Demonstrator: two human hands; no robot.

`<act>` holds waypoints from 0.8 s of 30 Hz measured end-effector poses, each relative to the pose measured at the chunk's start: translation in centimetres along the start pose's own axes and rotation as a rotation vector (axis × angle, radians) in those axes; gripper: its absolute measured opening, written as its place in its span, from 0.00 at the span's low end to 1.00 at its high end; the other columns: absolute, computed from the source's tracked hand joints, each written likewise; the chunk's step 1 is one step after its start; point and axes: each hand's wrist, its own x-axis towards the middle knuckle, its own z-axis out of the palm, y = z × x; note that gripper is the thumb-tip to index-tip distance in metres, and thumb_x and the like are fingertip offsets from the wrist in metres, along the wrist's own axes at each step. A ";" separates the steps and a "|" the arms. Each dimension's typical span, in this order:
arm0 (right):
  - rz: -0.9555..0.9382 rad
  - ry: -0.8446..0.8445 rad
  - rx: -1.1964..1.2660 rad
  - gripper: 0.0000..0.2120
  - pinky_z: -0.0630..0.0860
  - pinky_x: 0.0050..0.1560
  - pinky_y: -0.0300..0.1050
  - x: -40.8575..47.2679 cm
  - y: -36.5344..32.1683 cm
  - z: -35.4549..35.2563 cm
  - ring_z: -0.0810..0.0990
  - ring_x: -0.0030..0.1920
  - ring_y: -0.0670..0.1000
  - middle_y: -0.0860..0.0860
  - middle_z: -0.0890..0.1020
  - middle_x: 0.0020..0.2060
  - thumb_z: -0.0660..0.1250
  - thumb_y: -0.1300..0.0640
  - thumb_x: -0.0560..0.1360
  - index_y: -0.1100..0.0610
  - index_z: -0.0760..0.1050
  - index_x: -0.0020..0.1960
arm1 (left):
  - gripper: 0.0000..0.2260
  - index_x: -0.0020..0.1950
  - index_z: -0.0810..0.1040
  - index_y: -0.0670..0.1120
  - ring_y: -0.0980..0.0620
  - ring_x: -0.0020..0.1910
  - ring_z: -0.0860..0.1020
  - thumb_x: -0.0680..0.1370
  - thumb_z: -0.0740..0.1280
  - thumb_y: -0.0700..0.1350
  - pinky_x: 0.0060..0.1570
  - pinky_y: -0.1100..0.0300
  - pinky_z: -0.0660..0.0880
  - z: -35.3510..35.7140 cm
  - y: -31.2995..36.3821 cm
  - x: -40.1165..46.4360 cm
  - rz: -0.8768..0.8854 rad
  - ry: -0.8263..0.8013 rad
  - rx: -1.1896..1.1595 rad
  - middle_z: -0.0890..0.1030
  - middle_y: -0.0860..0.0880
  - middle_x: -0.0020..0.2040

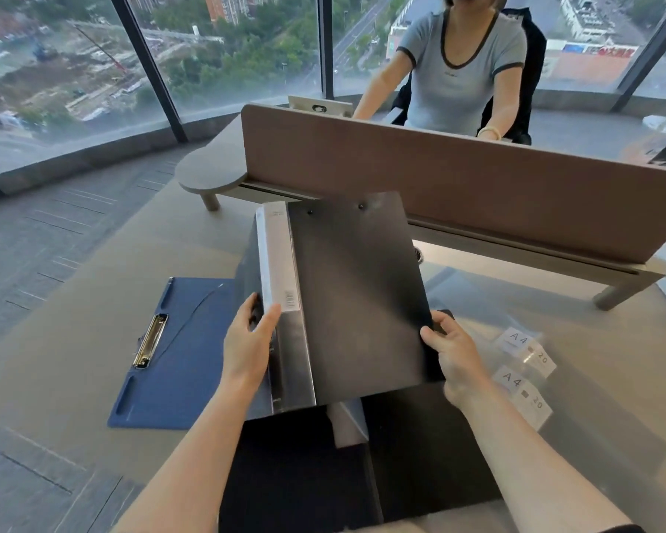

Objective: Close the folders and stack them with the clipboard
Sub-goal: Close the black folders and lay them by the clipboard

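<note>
Both hands pinch the black folder: left hand at the spine, right hand at the cover edge. Risk: it slips, striking the second folder beneath.

Raised folder hides much of the desk.

Its black cover conceals the blue clipboard's right edge and the fingertips of both the left hand and right hand. The spine label's print is too small to read. A second folder below runs off the frame's bottom edge, and clear A4 sleeves blur into glare.
</note>
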 end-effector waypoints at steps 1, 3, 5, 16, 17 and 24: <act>-0.007 -0.008 0.022 0.11 0.77 0.60 0.56 -0.2 -0.1 0.4 0.81 0.56 0.56 0.50 0.84 0.53 0.61 0.60 0.81 0.48 0.80 0.53 | 0.22 0.74 0.71 0.49 0.51 0.62 0.76 0.81 0.65 0.52 0.63 0.48 0.76 -0.4 0.6 -0.2 0.018 0.000 -0.050 0.78 0.50 0.66; -0.018 -0.028 0.059 0.11 0.76 0.61 0.57 -0.7 -0.4 1.1 0.80 0.57 0.57 0.51 0.84 0.53 0.61 0.60 0.80 0.48 0.80 0.52 | 0.19 0.71 0.74 0.48 0.54 0.59 0.79 0.81 0.65 0.50 0.57 0.54 0.78 -1.2 1.8 -0.8 0.053 -0.021 -0.142 0.81 0.51 0.62; -0.021 -0.043 0.087 0.11 0.75 0.62 0.57 -1.1 -0.7 1.7 0.80 0.58 0.57 0.52 0.84 0.54 0.61 0.60 0.80 0.49 0.81 0.52 | 0.15 0.67 0.77 0.49 0.56 0.56 0.80 0.80 0.66 0.49 0.54 0.57 0.78 -1.8 2.6 -1.0 0.077 -0.043 -0.204 0.83 0.53 0.57; -0.033 -0.096 0.036 0.11 0.79 0.54 0.46 -2.7 -0.1 3.1 0.83 0.54 0.51 0.49 0.85 0.52 0.60 0.60 0.81 0.52 0.79 0.58 | 0.18 0.56 0.78 0.50 0.40 0.53 0.78 0.68 0.70 0.53 0.54 0.43 0.77 -2.3 1.4 -0.7 -0.156 -0.211 -0.332 0.81 0.42 0.52; -0.034 -0.095 0.005 0.11 0.79 0.53 0.45 -2.7 0.2 3.0 0.83 0.54 0.51 0.49 0.85 0.52 0.60 0.60 0.81 0.52 0.79 0.58 | 0.18 0.56 0.77 0.50 0.40 0.54 0.79 0.69 0.71 0.53 0.57 0.41 0.77 -2.2 0.9 -0.7 -0.180 -0.208 -0.325 0.81 0.41 0.54; -0.040 -0.047 -0.436 0.10 0.73 0.56 0.41 -2.5 2.9 3.6 0.77 0.55 0.48 0.48 0.77 0.55 0.62 0.59 0.80 0.54 0.75 0.60 | 0.10 0.57 0.75 0.50 0.40 0.58 0.79 0.77 0.71 0.47 0.62 0.37 0.75 -1.4 -4.4 -0.3 -0.347 -0.158 -0.278 0.80 0.41 0.58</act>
